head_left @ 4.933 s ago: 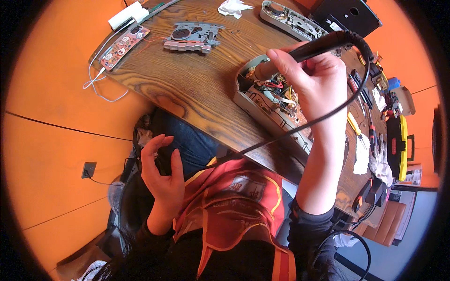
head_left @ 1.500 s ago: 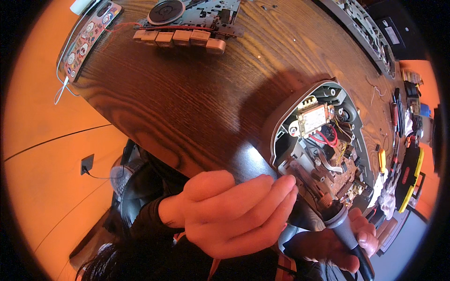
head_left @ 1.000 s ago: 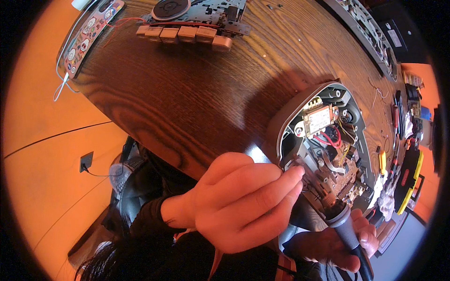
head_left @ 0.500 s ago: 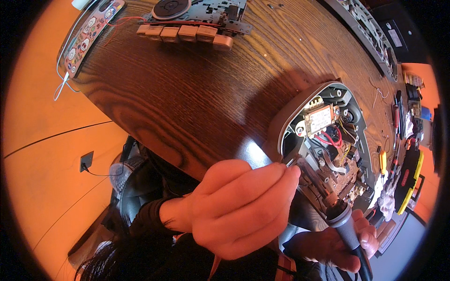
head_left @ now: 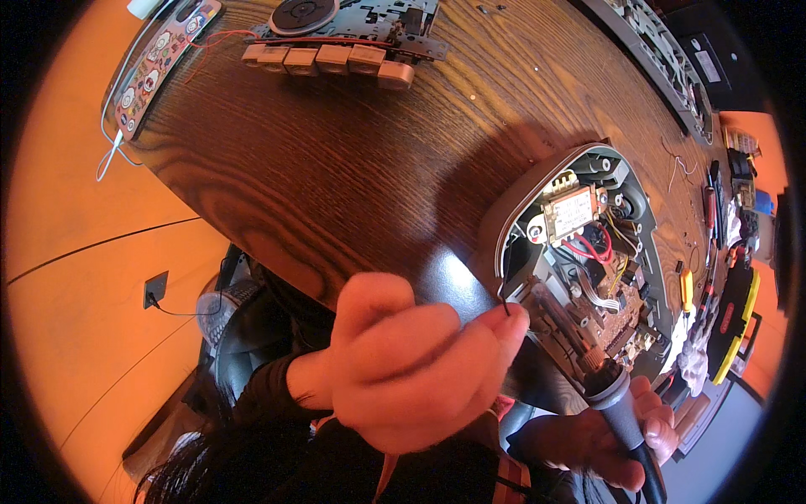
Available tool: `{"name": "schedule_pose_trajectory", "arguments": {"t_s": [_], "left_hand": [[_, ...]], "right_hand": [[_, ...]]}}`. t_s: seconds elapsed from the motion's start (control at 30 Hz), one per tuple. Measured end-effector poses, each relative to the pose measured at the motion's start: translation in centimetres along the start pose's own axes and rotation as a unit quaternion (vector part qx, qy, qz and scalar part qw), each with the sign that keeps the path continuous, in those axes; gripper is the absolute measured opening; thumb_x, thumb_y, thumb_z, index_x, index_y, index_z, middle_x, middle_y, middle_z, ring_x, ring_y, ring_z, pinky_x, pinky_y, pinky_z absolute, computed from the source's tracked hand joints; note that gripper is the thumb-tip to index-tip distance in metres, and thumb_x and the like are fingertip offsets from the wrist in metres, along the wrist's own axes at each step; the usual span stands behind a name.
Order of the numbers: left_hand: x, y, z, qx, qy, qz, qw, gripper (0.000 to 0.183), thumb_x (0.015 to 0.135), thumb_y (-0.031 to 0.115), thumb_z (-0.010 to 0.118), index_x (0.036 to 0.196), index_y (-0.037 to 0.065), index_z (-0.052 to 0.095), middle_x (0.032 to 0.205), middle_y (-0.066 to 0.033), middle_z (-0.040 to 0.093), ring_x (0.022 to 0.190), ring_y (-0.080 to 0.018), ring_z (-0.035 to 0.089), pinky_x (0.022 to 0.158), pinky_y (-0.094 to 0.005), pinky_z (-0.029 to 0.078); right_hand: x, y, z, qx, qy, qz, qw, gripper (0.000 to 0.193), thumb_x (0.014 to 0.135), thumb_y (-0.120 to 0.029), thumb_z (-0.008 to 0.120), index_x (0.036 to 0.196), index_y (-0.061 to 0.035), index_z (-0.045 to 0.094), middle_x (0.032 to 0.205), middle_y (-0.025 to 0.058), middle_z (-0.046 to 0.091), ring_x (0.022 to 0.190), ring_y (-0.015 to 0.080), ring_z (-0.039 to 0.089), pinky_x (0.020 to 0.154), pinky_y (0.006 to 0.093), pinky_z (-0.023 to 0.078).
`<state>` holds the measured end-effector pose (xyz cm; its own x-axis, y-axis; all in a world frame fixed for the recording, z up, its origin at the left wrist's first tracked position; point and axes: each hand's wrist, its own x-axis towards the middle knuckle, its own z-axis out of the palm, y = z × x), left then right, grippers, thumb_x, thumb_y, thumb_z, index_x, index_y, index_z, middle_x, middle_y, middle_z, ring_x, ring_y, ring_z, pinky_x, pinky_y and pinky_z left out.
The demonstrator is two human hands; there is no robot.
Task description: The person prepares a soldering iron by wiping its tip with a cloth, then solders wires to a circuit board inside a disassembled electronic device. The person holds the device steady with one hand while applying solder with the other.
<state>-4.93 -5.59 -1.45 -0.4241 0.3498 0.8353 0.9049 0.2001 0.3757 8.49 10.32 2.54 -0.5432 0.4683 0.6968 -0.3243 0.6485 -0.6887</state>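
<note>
While both hands (head_left: pixel 420 370) pinch tools, dark wood-grain table (head_left: pixel 353 176) meets orange floor (head_left: pixel 75 252).

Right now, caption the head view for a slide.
Left hand pinches a thin wire at an opened device; right hand grips a soldering iron.

table (head_left: pixel 353 160): dark wood | on it: opened device (head_left: pixel 579 260), keyed mechanism (head_left: pixel 353 34), circuit board (head_left: pixel 159 59)

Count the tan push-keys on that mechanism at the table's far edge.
5, side by side in a row along the near side of the metal mechanism, from left to right. None seem hidden.
</note>
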Motion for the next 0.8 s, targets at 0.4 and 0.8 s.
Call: {"name": "schedule_pose_trajectory", "arguments": {"t_s": [0.4,0.8], "left_hand": [[-0.4,0.6,-1.2,-0.028,-0.066,-0.08,0.994,0.029,0.058,0.013,0.065,0.085,0.005,0.071,0.078,0.0011,0.054,0.067,-0.0119,0.044,0.056,-0.0273,0.033],[0.7,0.6,-1.6,-0.014,-0.084,-0.082,0.993,0.026,0.059,0.014,0.062,0.082,0.005,0.07,0.081,-0.0004,0.063,0.068,-0.0106,0.049,0.056,-0.0244,0.032]], "right_hand": [[0.1,0.1,-0.6,0.005,-0.036,-0.011,0.999,0.049,0.081,-0.051,0.06,0.097,-0.0044,0.057,0.068,0.0005,0.045,0.055,0.0103,0.039,0.049,0.0262,0.025],[0.1,-0.2,0.8,-0.036,-0.014,0.02,0.999,0.049,0.084,-0.049,0.057,0.094,-0.0023,0.053,0.077,0.0066,0.048,0.069,0.0173,0.049,0.058,0.0286,0.036]]}}
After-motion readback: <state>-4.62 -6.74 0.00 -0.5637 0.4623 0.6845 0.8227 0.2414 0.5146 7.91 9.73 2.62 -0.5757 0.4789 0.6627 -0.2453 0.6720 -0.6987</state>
